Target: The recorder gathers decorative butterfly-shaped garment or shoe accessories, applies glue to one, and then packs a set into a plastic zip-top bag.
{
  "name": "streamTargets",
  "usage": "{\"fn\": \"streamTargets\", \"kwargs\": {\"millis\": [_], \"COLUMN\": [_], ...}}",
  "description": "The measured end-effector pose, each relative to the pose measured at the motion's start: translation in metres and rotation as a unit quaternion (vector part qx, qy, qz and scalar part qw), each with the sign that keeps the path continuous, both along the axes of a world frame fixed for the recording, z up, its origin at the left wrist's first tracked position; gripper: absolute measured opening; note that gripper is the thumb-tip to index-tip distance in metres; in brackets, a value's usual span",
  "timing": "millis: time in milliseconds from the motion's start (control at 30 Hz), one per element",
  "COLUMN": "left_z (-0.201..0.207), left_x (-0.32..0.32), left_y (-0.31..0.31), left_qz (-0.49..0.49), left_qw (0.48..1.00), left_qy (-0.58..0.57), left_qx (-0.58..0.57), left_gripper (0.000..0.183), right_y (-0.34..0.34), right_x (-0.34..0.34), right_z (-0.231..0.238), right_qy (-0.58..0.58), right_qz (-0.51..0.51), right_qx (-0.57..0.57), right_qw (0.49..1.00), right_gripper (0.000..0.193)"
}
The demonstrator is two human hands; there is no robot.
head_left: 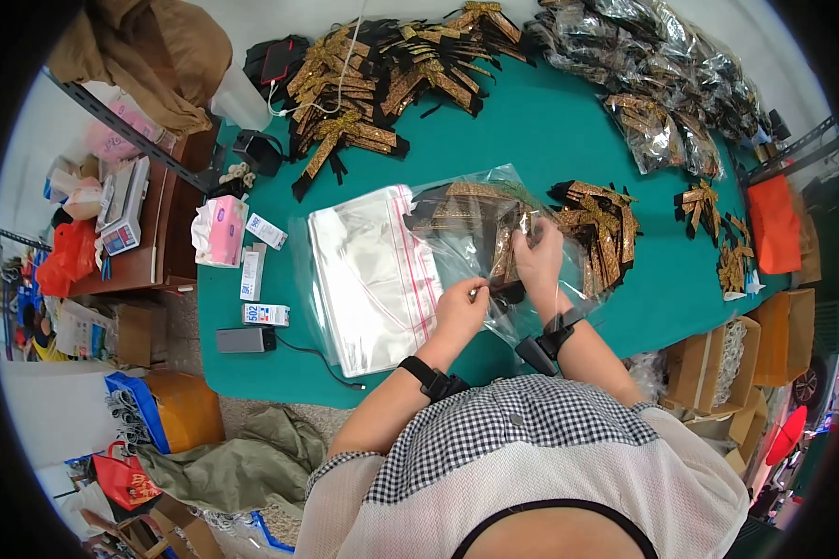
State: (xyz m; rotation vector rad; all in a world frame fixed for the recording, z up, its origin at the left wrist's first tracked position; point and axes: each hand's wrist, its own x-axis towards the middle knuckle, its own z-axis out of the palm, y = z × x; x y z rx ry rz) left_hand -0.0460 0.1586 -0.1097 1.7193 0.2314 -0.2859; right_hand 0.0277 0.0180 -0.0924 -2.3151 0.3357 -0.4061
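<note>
Over the middle of the green table lies a clear plastic bag with a black-and-gold glittery bow in it, its ribbon tails spread. My left hand is closed in a pinch at the near edge of the bag. My right hand reaches over the bag, its fingers closed on the bow's ribbons; its fingertips are partly hidden by shiny film. Left of the bag is a stack of flat clear bags with pink-red lines. More gold bows are piled to the right of my right hand.
Loose bows cover the far left; bagged bows heap up at the far right. A tissue pack, small white boxes and a grey block with a cable line the left edge. Cardboard boxes stand beyond the right edge.
</note>
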Motion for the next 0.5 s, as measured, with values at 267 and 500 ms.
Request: {"fn": "streamTargets", "kwargs": {"millis": [267,500], "left_z": [0.017,0.026], "left_x": [-0.002,-0.003], "left_y": [0.003,0.001], "left_qz": [0.026,0.012], "left_qw": [0.996,0.996], "left_qy": [-0.019,-0.035], "left_qx": [-0.083,-0.082], "left_gripper": [0.013,0.012], "right_y": [-0.008,0.006], "right_x": [0.016,-0.014], "right_z": [0.007,0.003], "right_qy": [-0.047,0.101], "right_qz": [0.127,0.114], "right_qx": [-0.074,0.027], "right_qw": [0.988,0.988], "right_gripper": [0.050,0.106]}}
